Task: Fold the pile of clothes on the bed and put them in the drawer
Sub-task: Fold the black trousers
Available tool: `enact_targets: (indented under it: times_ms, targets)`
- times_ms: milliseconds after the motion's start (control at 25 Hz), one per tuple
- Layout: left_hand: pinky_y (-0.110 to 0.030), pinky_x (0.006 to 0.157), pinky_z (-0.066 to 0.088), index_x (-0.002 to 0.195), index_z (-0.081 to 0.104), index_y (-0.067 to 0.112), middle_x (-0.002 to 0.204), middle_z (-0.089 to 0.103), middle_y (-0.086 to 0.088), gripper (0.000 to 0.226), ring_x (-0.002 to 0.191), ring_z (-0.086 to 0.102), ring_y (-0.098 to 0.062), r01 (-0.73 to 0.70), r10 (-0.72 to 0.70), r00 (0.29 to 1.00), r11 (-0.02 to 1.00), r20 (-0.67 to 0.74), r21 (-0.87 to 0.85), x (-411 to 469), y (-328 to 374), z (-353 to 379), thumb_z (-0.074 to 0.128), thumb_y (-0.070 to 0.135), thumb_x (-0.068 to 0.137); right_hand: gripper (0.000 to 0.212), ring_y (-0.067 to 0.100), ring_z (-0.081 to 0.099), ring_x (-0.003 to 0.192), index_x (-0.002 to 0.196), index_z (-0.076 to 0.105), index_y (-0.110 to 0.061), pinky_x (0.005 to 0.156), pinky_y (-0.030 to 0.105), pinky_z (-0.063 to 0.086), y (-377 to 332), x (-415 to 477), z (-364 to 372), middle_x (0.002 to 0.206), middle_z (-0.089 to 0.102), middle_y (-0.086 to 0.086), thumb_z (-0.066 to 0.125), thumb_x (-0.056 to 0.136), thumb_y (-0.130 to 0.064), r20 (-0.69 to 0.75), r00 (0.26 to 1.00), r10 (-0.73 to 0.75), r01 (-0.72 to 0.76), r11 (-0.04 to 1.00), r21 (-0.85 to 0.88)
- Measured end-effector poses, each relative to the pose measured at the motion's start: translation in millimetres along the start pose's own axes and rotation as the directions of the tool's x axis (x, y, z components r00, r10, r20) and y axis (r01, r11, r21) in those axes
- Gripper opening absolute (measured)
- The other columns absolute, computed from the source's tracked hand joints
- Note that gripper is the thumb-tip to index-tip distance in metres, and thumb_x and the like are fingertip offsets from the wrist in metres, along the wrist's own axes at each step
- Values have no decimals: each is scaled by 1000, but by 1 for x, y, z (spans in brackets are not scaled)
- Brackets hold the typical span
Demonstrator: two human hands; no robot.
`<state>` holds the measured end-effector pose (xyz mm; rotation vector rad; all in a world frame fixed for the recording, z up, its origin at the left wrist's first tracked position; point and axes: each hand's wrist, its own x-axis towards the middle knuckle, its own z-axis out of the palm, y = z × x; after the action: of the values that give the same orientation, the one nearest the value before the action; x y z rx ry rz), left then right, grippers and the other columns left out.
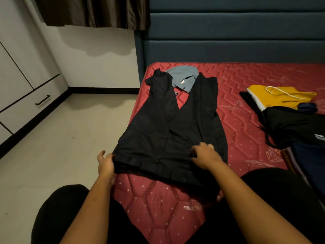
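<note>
Two hands hold the waistband of dark trousers (167, 134) spread flat on the red bed (246, 138): the left hand (105, 164) grips its left corner, the right hand (204, 155) pinches cloth nearer the right. A heap of other clothes (290, 124) lies alongside.

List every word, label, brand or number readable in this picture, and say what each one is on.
Nothing here can be read as text.
White print on the black garment at the right edge: too blurred to read.
Pale tag on the grey-blue garment: too small to read.
Dark trousers: no text shows.
</note>
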<state>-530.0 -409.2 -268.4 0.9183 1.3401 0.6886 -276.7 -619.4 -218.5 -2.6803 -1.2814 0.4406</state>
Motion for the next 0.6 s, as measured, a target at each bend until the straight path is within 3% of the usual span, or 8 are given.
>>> enact_targets:
  times_ms: [80, 120, 240, 440, 520, 600]
  targets:
    - [-39, 86, 48, 138, 37, 18, 119, 55, -15, 57, 99, 56, -29, -52, 49, 998, 992, 30, 113, -11, 1, -2, 59, 8, 86, 53, 18, 56, 103, 126, 56, -27, 88, 22, 44, -19, -7, 1, 110, 56, 1, 76, 78, -38, 173, 950, -260, 212, 944, 252]
    - [-39, 88, 49, 133, 42, 17, 120, 57, -14, 55, 99, 57, -29, -93, 87, 995, 979, 38, 182, -13, 0, -3, 62, 2, 85, 63, 16, 55, 100, 129, 52, -31, 87, 22, 44, -28, -12, 7, 109, 55, 0, 80, 73, -39, 266, 909, -321, 253, 932, 258]
    - [-44, 88, 52, 124, 45, 22, 116, 58, -13, 59, 97, 59, -31, -195, 192, 981, 936, 38, 292, -18, 1, -5, 70, -6, 78, 76, 25, 47, 117, 136, 38, -41, 99, 36, 44, -36, -15, 25, 126, 46, 2, 79, 72, -33, 386, 886, -258, 279, 960, 1]
    - [-41, 78, 55, 138, 30, 37, 117, 51, -11, 92, 105, 58, -33, -179, 73, 928, 947, 364, 265, -28, 10, -9, 62, -22, 75, 80, 25, 51, 114, 134, 38, -45, 96, 35, 48, -11, -13, 13, 121, 44, 3, 80, 70, -22, 496, 858, -131, 158, 987, -11]
    - [-36, 68, 53, 134, 37, 38, 115, 56, -14, 82, 99, 60, -32, -199, 91, 935, 934, 342, 296, -26, 10, -11, 52, -22, 80, 88, 25, 49, 116, 138, 33, -46, 97, 36, 47, -13, -20, 11, 122, 42, 2, 82, 68, -26, 492, 859, -141, 166, 986, -7]
    - [-35, 66, 50, 110, 56, 39, 110, 62, -17, 61, 88, 61, -30, -216, 171, 967, 943, 187, 253, -24, 9, -10, 40, -14, 85, 96, 28, 43, 124, 142, 24, -48, 100, 39, 45, -22, -28, 15, 131, 40, 3, 82, 67, -31, 451, 877, -163, 210, 976, -56]
